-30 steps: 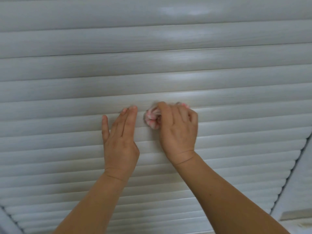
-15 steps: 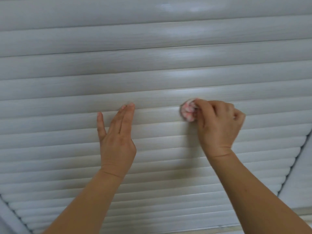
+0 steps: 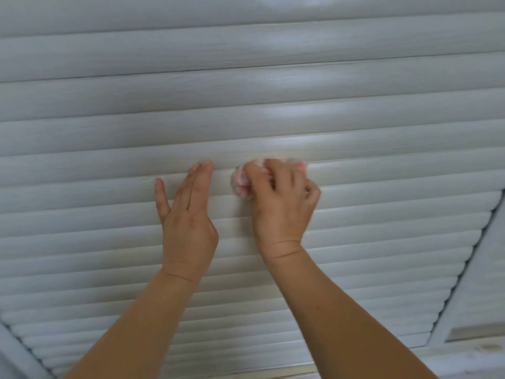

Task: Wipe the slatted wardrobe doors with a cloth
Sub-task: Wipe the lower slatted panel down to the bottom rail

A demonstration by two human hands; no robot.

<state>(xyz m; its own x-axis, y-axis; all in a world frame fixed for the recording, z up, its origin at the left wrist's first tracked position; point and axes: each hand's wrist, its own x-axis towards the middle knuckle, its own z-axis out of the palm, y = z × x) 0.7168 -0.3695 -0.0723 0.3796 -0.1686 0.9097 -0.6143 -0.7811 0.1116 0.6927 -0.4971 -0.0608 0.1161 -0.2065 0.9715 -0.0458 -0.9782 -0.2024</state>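
The white slatted wardrobe door (image 3: pixel 355 127) fills the head view. My right hand (image 3: pixel 281 209) grips a bunched pink and white cloth (image 3: pixel 241 181) and presses it against a slat near the middle of the door. Most of the cloth is hidden under the curled fingers. My left hand (image 3: pixel 185 217) lies flat on the slats just to the left of the cloth, fingers straight and pointing up, thumb spread out to the left.
The door's frame edge (image 3: pixel 464 272) runs diagonally at the lower right, with a ledge (image 3: pixel 464 351) beneath it. Another frame edge (image 3: pixel 19 343) shows at the lower left corner. Slats continue above and on both sides of the hands.
My right hand with the cloth swept right along the slat, then came back left, close to the left hand. The left hand has stayed flat in the same place.
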